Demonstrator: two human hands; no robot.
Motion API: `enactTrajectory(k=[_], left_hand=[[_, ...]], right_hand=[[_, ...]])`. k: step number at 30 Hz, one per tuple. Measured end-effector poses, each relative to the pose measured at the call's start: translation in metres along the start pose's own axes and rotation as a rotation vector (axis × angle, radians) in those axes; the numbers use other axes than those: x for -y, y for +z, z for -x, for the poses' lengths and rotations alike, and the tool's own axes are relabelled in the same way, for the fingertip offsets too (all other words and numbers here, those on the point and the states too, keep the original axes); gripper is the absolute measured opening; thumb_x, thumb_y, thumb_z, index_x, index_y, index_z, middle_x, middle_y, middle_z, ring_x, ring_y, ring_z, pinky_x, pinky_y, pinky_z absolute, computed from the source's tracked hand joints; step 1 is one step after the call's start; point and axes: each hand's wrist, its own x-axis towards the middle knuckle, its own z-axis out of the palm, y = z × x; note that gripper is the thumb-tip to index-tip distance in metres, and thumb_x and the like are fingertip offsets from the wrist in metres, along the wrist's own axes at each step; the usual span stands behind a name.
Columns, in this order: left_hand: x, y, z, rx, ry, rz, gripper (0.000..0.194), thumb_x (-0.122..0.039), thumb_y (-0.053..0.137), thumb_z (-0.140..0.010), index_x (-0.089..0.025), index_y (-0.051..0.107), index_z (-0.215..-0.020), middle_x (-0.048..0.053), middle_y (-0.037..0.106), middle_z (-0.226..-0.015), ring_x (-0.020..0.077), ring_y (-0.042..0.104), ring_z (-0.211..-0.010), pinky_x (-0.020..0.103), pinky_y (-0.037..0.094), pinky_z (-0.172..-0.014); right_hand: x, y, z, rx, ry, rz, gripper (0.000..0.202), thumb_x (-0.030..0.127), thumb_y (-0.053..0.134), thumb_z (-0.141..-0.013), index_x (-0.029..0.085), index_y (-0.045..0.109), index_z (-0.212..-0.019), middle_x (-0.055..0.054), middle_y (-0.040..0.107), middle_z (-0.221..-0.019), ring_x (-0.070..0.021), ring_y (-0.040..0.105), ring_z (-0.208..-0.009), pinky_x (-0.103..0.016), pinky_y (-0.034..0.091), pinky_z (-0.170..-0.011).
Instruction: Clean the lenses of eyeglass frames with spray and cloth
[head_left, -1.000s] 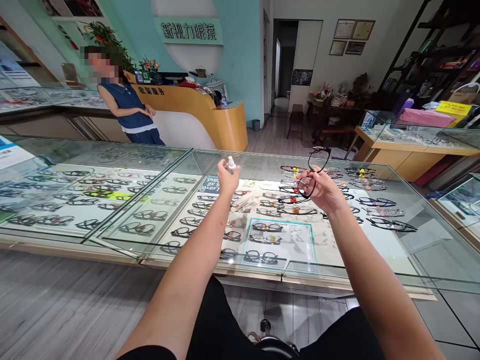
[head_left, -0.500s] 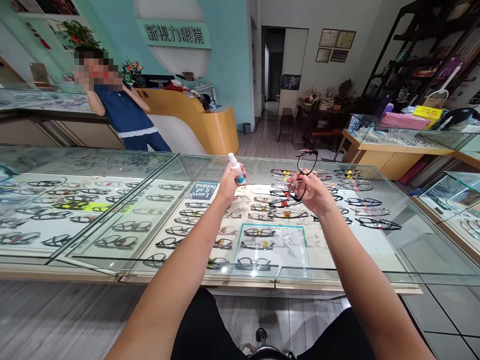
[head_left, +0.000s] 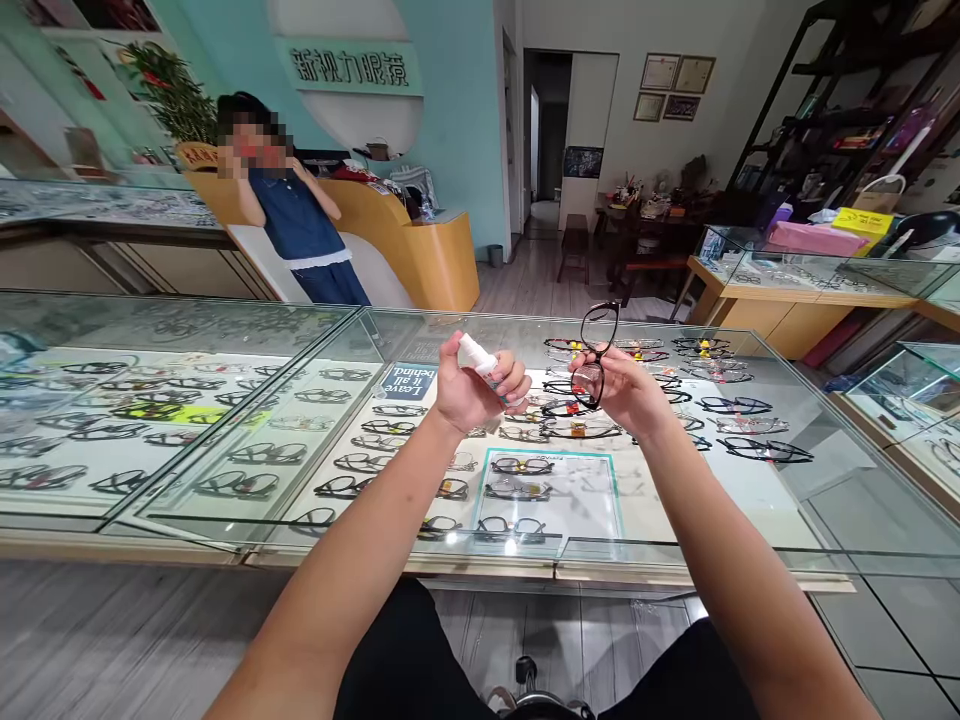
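Observation:
Wrapped in the fingers of my left hand (head_left: 474,392) is a small spray bottle (head_left: 478,356), its white cap tilted up to the left and its lower part mostly covered. My right hand (head_left: 626,392) pinches a pair of black-framed glasses (head_left: 600,328) near the bridge. The glasses stand on end, one lens above the other. Both hands are over the glass display case (head_left: 555,570), a short gap apart, with the bottle left of the glasses. Rows of eyeglasses (head_left: 521,466) lie under the glass below.
Across the case a person in a dark blue top (head_left: 300,225) stands before a curved wooden counter (head_left: 442,265). More display cases stand at the right (head_left: 795,290). A small bench (head_left: 574,240) and a bin (head_left: 495,255) are farther back.
My left hand has turned and the bottle now tilts left, its cap lower. The glasses have rotated more upright in my right hand. The person behind has moved right.

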Motion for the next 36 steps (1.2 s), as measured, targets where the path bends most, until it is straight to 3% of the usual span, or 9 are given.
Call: enactTrajectory(k=[4, 7, 9, 16, 28, 32, 36], left_hand=[[0.008, 0.0, -0.006, -0.043, 0.064, -0.127, 0.092, -0.114, 0.024, -0.076, -0.027, 0.05, -0.06, 0.006, 0.043, -0.065, 0.0235, 0.049, -0.064, 0.045, 0.049, -0.056], [0.021, -0.002, -0.012, -0.165, 0.189, -0.333, 0.074, -0.095, 0.052, -0.084, -0.024, 0.059, -0.065, 0.006, 0.052, -0.07, 0.0204, 0.049, -0.066, 0.04, 0.048, -0.062], [0.027, -0.003, -0.015, -0.209, 0.234, -0.444, 0.064, -0.084, 0.059, -0.087, -0.023, 0.059, -0.065, 0.005, 0.055, -0.071, 0.019, 0.049, -0.066, 0.037, 0.045, -0.063], [0.031, -0.002, -0.014, -0.14, 0.197, -0.601, 0.058, -0.077, 0.052, -0.088, -0.023, 0.057, -0.067, 0.004, 0.055, -0.069, 0.0187, 0.048, -0.065, 0.035, 0.042, -0.062], [0.027, -0.001, -0.011, -0.136, 0.222, -0.576, 0.053, -0.072, 0.05, -0.088, -0.024, 0.058, -0.066, 0.005, 0.057, -0.068, 0.0194, 0.049, -0.065, 0.035, 0.044, -0.064], [0.033, -0.002, -0.013, -0.109, 0.218, -0.626, 0.053, -0.071, 0.054, -0.09, -0.023, 0.06, -0.067, 0.005, 0.06, -0.069, 0.0199, 0.052, -0.064, 0.034, 0.045, -0.062], [0.043, -0.002, -0.014, -0.043, 0.224, -0.713, 0.051, -0.067, 0.064, -0.091, -0.023, 0.058, -0.067, 0.004, 0.06, -0.068, 0.0268, 0.067, -0.075, 0.036, 0.051, -0.07]], right_hand=[[-0.008, 0.004, 0.001, 0.023, 0.007, 0.115, 0.035, 0.048, 0.094, -0.082, 0.026, 0.068, -0.087, -0.005, 0.082, -0.101, -0.025, 0.075, -0.107, -0.042, 0.056, -0.106], [-0.019, 0.004, 0.0, 0.049, 0.027, 0.222, 0.038, 0.054, 0.093, -0.084, 0.025, 0.069, -0.088, -0.005, 0.084, -0.102, -0.0236, 0.074, -0.105, -0.041, 0.052, -0.108], [-0.026, 0.005, 0.0, 0.073, 0.042, 0.262, 0.039, 0.057, 0.092, -0.085, 0.025, 0.07, -0.09, -0.004, 0.084, -0.103, -0.0225, 0.073, -0.103, -0.041, 0.051, -0.107], [-0.029, 0.013, 0.002, 0.119, 0.07, 0.28, 0.042, 0.062, 0.092, -0.084, 0.026, 0.07, -0.088, -0.003, 0.084, -0.099, -0.0228, 0.071, -0.099, -0.04, 0.053, -0.104], [-0.028, 0.013, 0.003, 0.138, 0.072, 0.279, 0.041, 0.06, 0.091, -0.086, 0.025, 0.07, -0.087, -0.004, 0.083, -0.102, -0.0221, 0.071, -0.1, -0.039, 0.052, -0.104], [-0.031, 0.011, 0.0, 0.088, 0.051, 0.256, 0.042, 0.062, 0.092, -0.084, 0.026, 0.071, -0.09, -0.003, 0.082, -0.102, -0.0227, 0.072, -0.099, -0.041, 0.054, -0.105], [-0.033, 0.009, -0.005, -0.029, 0.014, 0.2, 0.048, 0.064, 0.097, -0.077, 0.026, 0.07, -0.089, -0.003, 0.08, -0.101, -0.0222, 0.073, -0.1, -0.037, 0.057, -0.099]])
